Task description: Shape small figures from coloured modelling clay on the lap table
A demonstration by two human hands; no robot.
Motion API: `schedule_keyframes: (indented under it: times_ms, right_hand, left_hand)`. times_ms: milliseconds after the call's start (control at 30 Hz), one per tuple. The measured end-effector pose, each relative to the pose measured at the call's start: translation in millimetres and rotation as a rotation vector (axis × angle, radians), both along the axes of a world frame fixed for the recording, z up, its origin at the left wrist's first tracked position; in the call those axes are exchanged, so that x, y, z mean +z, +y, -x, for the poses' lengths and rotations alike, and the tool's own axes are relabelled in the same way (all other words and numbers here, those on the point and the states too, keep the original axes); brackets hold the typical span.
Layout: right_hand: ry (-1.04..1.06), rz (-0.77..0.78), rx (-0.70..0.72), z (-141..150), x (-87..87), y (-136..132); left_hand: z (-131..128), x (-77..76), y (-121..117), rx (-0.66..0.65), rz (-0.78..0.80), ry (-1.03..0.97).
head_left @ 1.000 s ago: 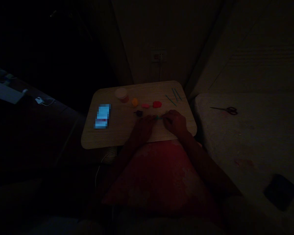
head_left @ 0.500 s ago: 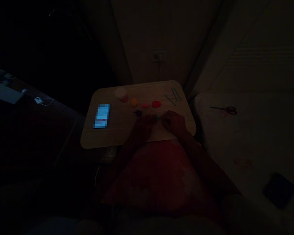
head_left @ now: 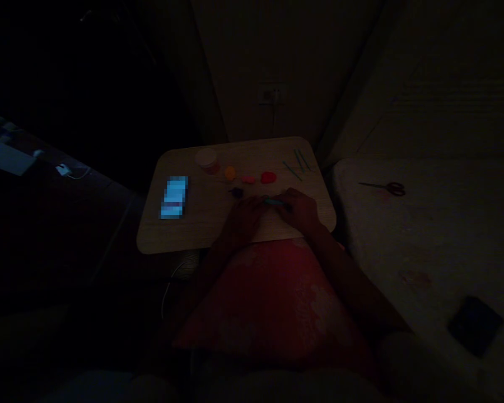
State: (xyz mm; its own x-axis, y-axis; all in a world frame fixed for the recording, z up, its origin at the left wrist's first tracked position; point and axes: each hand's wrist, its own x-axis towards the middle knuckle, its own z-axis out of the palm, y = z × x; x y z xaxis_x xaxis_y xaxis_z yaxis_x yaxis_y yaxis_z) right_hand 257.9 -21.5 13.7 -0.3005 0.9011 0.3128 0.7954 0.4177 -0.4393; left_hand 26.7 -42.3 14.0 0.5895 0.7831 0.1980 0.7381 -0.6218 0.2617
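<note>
In the dim head view, a thin green stick (head_left: 274, 201) spans the gap between my hands over the near side of a small wooden table (head_left: 189, 232). My left hand (head_left: 244, 217) rests low on the tabletop, its fingertips closed at the stick's left end. With bent fingers, my right hand (head_left: 301, 210) pinches the other end. Just beyond them lie a red lump of what looks like modelling clay (head_left: 268, 177), a pink piece (head_left: 248, 179), an orange ball (head_left: 229, 173) and a dark lump (head_left: 236, 192) with a thin point. Finger details are hard to make out.
A lidded tub (head_left: 207, 161) stands at the back left, near a lit phone (head_left: 174, 197). Several thin sticks (head_left: 301, 160) lie at the back right. Scissors (head_left: 386, 187) and a dark square object (head_left: 475, 326) lie on the pale surface to the right. A red cushion (head_left: 269, 296) is below.
More of the green stick shows between my hands now; earlier a small green bit showed at my left fingertips. Both hands stay in nearly the same place.
</note>
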Motion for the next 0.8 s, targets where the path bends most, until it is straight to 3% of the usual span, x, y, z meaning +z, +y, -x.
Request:
schedule_keyframes:
  times_ms: [800]
  right_hand:
    - [0.095, 0.03, 0.062, -0.4, -0.9, 2.6]
  left_hand:
    - [0.2, 1.3, 0.6, -0.002, 0.018, -0.02]
